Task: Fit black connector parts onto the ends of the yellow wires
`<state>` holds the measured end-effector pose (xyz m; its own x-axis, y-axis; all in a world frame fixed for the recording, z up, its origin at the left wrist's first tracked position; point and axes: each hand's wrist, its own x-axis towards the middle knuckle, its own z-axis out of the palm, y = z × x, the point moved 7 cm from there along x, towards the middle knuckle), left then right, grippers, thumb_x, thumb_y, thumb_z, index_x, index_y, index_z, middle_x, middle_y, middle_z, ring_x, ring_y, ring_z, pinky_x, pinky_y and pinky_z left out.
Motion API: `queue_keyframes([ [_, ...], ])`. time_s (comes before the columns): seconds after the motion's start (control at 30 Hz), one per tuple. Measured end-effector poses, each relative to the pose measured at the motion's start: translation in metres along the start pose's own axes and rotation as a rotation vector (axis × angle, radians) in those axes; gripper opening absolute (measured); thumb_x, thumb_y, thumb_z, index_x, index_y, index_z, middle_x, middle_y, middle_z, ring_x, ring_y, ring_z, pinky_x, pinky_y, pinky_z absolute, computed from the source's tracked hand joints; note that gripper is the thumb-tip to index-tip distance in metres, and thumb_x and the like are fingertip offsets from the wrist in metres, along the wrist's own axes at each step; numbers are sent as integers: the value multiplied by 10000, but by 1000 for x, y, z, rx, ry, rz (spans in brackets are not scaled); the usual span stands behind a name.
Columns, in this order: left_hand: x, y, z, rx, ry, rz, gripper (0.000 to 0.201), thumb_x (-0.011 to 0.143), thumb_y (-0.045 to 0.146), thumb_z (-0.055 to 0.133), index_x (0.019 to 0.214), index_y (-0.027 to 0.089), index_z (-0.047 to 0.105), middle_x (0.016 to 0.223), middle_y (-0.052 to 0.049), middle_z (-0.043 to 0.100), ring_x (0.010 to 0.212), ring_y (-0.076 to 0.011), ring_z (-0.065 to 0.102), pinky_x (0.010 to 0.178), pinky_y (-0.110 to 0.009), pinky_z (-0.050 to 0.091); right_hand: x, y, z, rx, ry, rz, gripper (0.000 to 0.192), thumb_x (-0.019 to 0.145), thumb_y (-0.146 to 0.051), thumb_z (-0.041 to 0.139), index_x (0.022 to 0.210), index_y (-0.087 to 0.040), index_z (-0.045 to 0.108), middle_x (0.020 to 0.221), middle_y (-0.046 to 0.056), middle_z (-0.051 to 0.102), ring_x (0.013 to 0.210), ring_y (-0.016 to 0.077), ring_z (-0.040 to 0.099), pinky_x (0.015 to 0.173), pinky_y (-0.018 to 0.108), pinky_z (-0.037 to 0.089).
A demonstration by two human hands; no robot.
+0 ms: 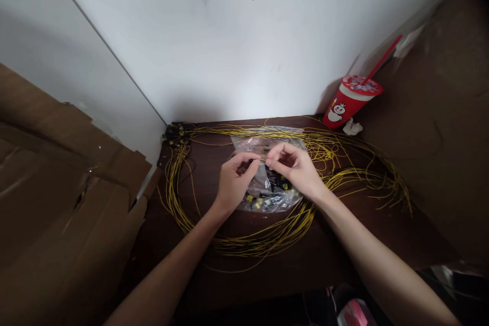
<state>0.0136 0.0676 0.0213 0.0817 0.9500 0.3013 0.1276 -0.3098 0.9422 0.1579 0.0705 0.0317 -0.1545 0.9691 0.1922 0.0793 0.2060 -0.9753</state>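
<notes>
My left hand (pixel 234 179) is closed in a pinch, thumb against forefinger, over a clear plastic bag (pixel 263 183). Facing it, my right hand (pixel 300 169) pinches too, its fingertips almost meeting the left ones. A short stretch of thin yellow wire (pixel 263 160) shows between the two pinches; its ends are hidden by the fingers. Inside or under the bag lie small black and yellow connectors (pixel 281 183). A loop of yellow and black wires (pixel 244 245) curves around the bag and passes beneath my forearms.
Black connectors (pixel 178 133) cluster at the table's back left corner. Loose wire ends (pixel 399 188) fan out rightward. A red cup (pixel 346 107) with a straw stands by crumpled tissue (pixel 352 127). Cardboard (pixel 69 204) rises at left, a brown panel (pixel 431 127) at right, a white wall (pixel 244 51) behind.
</notes>
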Motion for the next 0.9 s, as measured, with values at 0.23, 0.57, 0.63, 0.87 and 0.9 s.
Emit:
queue_keyframes([
  [0.23,-1,6,-1,63,8,28,59,769,225,639,758,191,686,687,6,687,544,-93,564,465,-193,411,-2,0,6,1,-19,-1,177,738,-336,701,799,-192,618,664,-20,550,621,112,489,604,276,405],
  [0.57,0,7,-3,103,45,45,60,752,218,652,745,180,697,672,2,693,571,-107,589,523,-207,452,-4,-4,3,-196,4,-85,99,803,-262,629,775,-169,649,689,3,581,650,116,518,622,268,414],
  [0.63,0,6,-3,107,41,45,59,751,214,652,746,180,700,685,1,700,568,-105,587,527,-208,452,-4,-4,3,-199,1,-81,100,803,-258,625,769,-166,643,688,4,579,648,115,518,618,265,413],
  [0.87,0,6,-3,103,37,35,69,751,220,651,752,174,703,688,-2,702,566,-100,577,530,-204,441,-4,-3,2,-172,11,-44,114,781,-267,636,750,-157,640,673,0,572,638,112,509,609,261,404],
  [0.9,0,6,-3,104,37,27,74,751,222,652,753,170,703,690,-5,702,572,-101,580,539,-205,443,-4,-3,2,-161,11,-35,120,777,-270,638,744,-154,639,666,-1,568,631,110,505,602,258,398],
])
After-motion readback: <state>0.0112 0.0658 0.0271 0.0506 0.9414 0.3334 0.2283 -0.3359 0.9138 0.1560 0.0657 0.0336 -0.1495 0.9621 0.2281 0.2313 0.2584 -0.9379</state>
